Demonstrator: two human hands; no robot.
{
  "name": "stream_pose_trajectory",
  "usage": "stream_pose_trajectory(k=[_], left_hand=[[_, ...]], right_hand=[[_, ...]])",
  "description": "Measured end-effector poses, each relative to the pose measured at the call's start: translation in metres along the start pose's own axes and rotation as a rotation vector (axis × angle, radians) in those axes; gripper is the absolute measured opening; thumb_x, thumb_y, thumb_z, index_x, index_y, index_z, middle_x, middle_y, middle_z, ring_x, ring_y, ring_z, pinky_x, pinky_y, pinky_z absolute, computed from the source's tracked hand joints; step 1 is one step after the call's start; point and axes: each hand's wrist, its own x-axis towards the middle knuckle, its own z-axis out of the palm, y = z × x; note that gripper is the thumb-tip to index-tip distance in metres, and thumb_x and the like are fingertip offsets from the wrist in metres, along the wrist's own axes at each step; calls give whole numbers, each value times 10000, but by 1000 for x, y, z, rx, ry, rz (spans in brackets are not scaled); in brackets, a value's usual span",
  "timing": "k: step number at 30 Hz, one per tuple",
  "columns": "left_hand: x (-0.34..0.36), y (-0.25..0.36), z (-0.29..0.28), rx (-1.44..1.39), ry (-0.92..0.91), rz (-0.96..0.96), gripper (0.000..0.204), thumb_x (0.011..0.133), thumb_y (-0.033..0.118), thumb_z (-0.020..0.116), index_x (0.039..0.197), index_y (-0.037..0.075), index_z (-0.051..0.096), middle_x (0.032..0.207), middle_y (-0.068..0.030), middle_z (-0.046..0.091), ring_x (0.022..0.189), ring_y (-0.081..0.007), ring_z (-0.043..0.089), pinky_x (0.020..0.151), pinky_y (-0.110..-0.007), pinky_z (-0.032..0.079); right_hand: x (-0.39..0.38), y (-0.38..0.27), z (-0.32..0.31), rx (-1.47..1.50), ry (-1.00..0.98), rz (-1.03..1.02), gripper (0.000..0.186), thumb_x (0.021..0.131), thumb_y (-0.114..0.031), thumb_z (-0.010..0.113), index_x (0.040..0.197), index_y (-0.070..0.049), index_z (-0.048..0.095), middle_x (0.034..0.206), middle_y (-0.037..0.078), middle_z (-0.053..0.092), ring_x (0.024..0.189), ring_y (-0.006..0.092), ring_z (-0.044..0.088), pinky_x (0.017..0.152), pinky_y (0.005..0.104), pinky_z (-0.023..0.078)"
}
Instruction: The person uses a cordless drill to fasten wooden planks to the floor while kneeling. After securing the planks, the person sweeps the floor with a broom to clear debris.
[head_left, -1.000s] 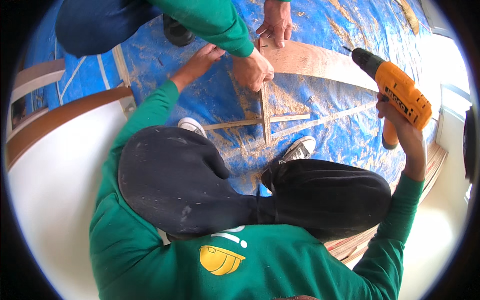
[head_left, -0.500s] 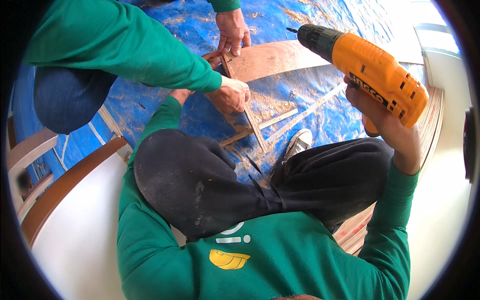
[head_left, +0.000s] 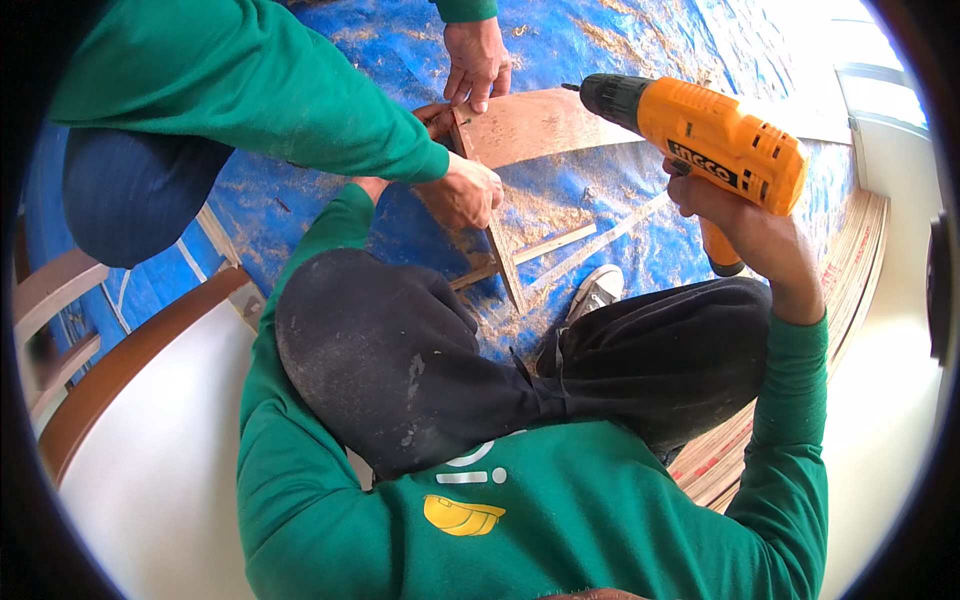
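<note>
A: Where's the orange drill [head_left: 720,140]?
B: Grasped in the right hand [head_left: 728,210], bit pointing left, well apart from the left hand [head_left: 436,119].
A: And that one?
B: By the left end of the wooden board [head_left: 550,125], partly behind a co-worker's sleeve [head_left: 300,100]; cannot tell its grip.

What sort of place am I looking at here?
Probably a makeshift woodworking area: there is sawdust scattered over a blue tarp, a broad wooden board on it, and an orange drill in the person's right hand.

Lettering [head_left: 703,166] on orange drill [head_left: 715,118], white print [head_left: 461,478] on sweatshirt [head_left: 570,500]
</note>
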Motion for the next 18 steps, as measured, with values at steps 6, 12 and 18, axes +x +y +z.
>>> stream_pose_trajectory(k=[6,12,18], left_hand=[[3,5,-1,17,-43,-14,381,1056,325,656,1337,68,661,1240,-71,712,1152,-184,658,1004,-388,552],[9,14,-5,28,-155,-15,333,1058,292,649,1304,69,664,1196,-65,718,1122,-188,673,997,-382,562],[-1,7,-8,-99,-442,82,284,1060,259,641,1271,70,667,1151,-59,723,1092,-191,688,989,-376,572]], right_hand=[[3,1,2,0,-3,-7,326,867,-153,768,1164,-30,716,944,50,715,803,137,688,766,315,591],[2,-2,3,-5,-25,4,365,873,-195,803,1200,-47,743,1045,82,765,879,167,726,785,319,601],[0,-6,11,11,-15,-39,320,885,-136,764,1179,-21,714,946,47,722,815,129,687,777,312,595]])
